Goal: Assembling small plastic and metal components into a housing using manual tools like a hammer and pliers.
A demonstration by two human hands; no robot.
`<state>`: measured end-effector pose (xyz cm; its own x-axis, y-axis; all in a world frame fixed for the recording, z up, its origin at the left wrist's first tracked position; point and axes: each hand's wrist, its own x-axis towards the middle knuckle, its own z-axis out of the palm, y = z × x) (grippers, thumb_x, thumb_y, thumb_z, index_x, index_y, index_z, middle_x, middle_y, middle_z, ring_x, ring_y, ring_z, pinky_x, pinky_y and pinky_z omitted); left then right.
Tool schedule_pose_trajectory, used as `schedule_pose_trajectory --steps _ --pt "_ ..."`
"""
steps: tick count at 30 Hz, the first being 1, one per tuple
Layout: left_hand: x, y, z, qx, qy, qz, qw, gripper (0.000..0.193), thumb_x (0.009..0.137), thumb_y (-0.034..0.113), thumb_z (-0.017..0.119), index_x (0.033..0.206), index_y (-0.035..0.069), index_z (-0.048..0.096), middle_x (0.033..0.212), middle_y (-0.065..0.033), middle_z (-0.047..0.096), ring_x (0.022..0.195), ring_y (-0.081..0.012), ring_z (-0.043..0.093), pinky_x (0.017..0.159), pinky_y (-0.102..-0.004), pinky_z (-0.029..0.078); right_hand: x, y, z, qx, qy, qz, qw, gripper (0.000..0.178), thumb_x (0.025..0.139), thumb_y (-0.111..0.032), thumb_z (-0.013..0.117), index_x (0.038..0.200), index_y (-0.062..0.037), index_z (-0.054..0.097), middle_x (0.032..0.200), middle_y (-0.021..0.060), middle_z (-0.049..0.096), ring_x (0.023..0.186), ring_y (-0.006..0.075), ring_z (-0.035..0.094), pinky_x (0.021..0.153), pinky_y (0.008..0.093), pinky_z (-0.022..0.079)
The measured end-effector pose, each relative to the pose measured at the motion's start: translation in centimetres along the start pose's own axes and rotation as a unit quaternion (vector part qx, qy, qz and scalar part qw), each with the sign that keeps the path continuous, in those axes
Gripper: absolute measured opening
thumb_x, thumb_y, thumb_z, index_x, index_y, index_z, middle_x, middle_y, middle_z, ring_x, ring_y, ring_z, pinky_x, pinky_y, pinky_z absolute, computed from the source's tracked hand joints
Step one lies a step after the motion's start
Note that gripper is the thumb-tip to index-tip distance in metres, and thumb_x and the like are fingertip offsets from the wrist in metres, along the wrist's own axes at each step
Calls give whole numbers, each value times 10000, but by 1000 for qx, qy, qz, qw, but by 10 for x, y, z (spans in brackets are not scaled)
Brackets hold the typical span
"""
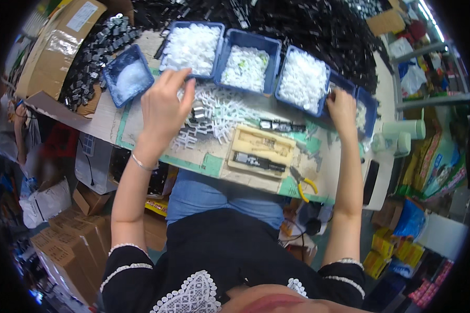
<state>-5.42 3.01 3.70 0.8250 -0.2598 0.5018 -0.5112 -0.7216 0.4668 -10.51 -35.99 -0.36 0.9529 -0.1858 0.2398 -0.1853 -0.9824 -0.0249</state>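
My left hand (164, 101) is over the near edge of a blue bin of white plastic parts (192, 44). Its thumb and forefinger are apart, and I see nothing between them. My right hand (342, 110) reaches to a blue bin (344, 83) at the right of the row, its fingers drawn together; what they hold, if anything, is too small to make out. Between the hands, a cream tray (261, 138) carries a black and metal part (259, 161). A similar black part (282, 125) lies just beyond it. Branched white plastic pieces (214, 112) are heaped beside my left wrist.
Two more bins of white parts (245, 68) (304, 81) stand mid-row. Left is a tilted blue bin (128, 81). Yellow-handled pliers (302, 183) lie at the table's front edge. Black parts (308, 26) pile up behind; a pale green bottle (410, 129) is at right.
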Motion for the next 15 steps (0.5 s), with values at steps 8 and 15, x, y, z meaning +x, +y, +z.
schedule_pose_trajectory --steps 8,15 --pt "44 -17 43 81 10 26 996 106 752 162 641 800 68 635 828 -71 547 769 -247 581 644 -356 475 -10 -3 -17 69 2 79 994 142 782 -123 516 729 8 511 744 209 572 711 371 545 645 440 417" --pt "59 -19 64 224 -25 126 966 112 687 114 590 600 47 612 730 -85 565 685 -247 589 586 -345 497 -26 1 -25 238 88 108 961 63 763 -23 568 752 39 569 654 120 596 569 138 583 531 276 464"
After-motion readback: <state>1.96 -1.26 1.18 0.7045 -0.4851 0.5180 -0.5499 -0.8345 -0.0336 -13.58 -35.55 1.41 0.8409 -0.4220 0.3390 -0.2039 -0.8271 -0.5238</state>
